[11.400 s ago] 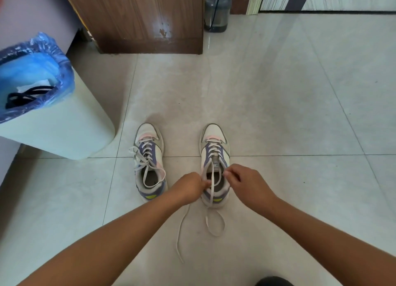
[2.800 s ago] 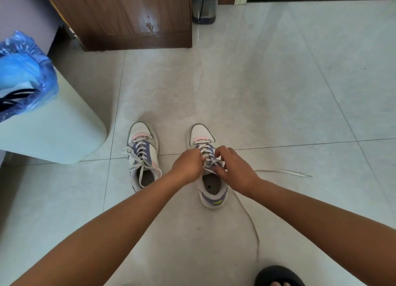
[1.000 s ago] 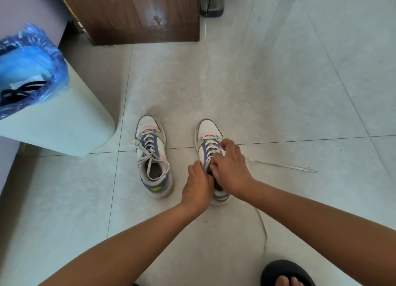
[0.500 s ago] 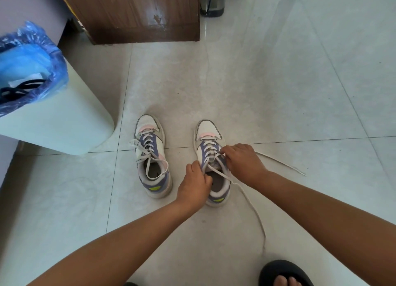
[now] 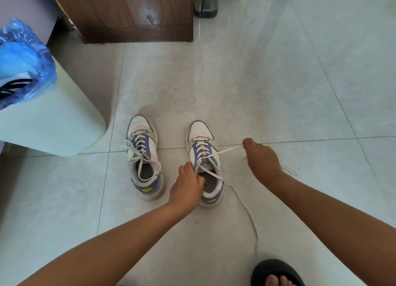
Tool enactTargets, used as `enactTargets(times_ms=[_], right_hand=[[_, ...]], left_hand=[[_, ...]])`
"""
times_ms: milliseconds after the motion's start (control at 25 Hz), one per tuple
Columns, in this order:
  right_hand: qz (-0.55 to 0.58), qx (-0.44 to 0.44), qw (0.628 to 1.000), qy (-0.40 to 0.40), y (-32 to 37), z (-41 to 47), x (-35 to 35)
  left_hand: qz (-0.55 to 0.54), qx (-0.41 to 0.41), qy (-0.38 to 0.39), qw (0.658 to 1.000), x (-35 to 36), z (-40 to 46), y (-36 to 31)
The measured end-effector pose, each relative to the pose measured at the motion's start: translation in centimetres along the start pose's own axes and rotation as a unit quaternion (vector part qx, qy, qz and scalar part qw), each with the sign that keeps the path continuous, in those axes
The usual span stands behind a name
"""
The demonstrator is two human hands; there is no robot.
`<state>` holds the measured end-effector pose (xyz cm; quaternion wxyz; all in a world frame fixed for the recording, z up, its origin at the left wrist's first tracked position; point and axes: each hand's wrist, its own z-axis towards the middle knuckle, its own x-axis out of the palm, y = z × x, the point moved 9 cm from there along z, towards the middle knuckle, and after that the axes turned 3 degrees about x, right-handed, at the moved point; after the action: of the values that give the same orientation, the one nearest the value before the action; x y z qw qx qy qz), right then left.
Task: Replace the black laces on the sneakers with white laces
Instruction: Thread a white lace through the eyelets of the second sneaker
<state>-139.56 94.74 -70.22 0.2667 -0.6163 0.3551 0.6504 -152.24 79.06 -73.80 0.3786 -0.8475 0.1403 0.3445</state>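
Two white, purple and pink sneakers stand side by side on the tiled floor, toes pointing away. The left sneaker [image 5: 144, 157] carries a white lace hanging loose over its opening. My left hand [image 5: 186, 186] grips the left collar of the right sneaker [image 5: 204, 157]. My right hand [image 5: 260, 157] pinches one end of the white lace [image 5: 227, 151] and holds it taut out to the right of the shoe. The lace's other end [image 5: 244, 206] trails over the floor toward me. Black laces [image 5: 12, 86] lie inside the bin.
A pale bin [image 5: 49, 118] with a blue plastic liner [image 5: 23, 58] stands at the left. A wooden cabinet [image 5: 128, 11] and a water bottle [image 5: 206, 1] are at the back. My foot in a black slipper [image 5: 276, 274] is at the bottom right.
My right hand has pulled away from the right sneaker to the right, drawing the white lace taut. My left hand stays on the shoe's collar.
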Motion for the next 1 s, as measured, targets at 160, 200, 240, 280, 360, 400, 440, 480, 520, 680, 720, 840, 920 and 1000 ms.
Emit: enactTargets(times_ms=[160,200,240,280,360,400,440,480,520,680,720,840,920,1000], right_hand=[[0.040,0.152,0.988,-0.014,-7.8,-0.2,-0.7],[0.076,0.207,0.975,-0.031,-10.0,-0.6,-1.0],[0.117,0.253,0.959,-0.044,-11.9,-1.0,-1.2],[0.154,0.294,0.941,-0.062,-13.4,-1.4,-1.4],[0.200,0.353,0.909,-0.090,-16.1,-2.3,-1.9],[0.224,0.378,0.894,-0.088,-17.4,-2.8,-1.8],[0.255,0.404,0.875,-0.081,-18.8,-3.3,-1.5],[0.287,0.425,0.856,-0.071,-19.8,-3.8,-1.2],[0.318,0.444,0.836,-0.062,-20.6,-4.4,-0.8],[0.454,0.531,0.713,-0.065,-23.2,-6.9,0.9],[0.483,0.553,0.677,-0.054,-23.5,-7.5,1.6],[0.561,0.602,0.568,0.023,-22.1,-8.9,4.5],[0.608,0.619,0.492,0.073,-18.6,-9.9,6.6],[0.644,0.608,0.450,0.116,-13.8,-10.0,7.8]], left_hand=[[-0.004,-0.002,-0.003,1.000,0.0,0.1,0.2],[-0.004,-0.005,-0.005,1.000,0.0,0.1,0.3],[-0.004,-0.005,-0.006,1.000,0.0,0.1,0.4],[-0.003,-0.005,-0.007,1.000,0.0,0.1,0.5],[-0.003,-0.005,-0.013,1.000,-0.1,0.1,0.7],[-0.005,-0.005,-0.016,1.000,-0.2,0.1,0.9],[-0.007,-0.005,-0.018,1.000,-0.2,0.1,1.0],[-0.009,-0.004,-0.020,1.000,-0.3,0.1,1.1],[-0.012,-0.004,-0.022,1.000,-0.3,0.1,1.3],[-0.022,-0.007,-0.021,1.000,-0.3,0.1,1.4],[-0.022,-0.012,-0.021,0.999,-0.3,0.1,1.4],[-0.021,-0.023,-0.017,0.999,-0.3,-0.3,1.4],[-0.005,0.004,-0.043,0.999,-1.0,-0.7,0.7],[0.019,0.090,-0.105,0.990,-2.8,-1.1,-1.2]])
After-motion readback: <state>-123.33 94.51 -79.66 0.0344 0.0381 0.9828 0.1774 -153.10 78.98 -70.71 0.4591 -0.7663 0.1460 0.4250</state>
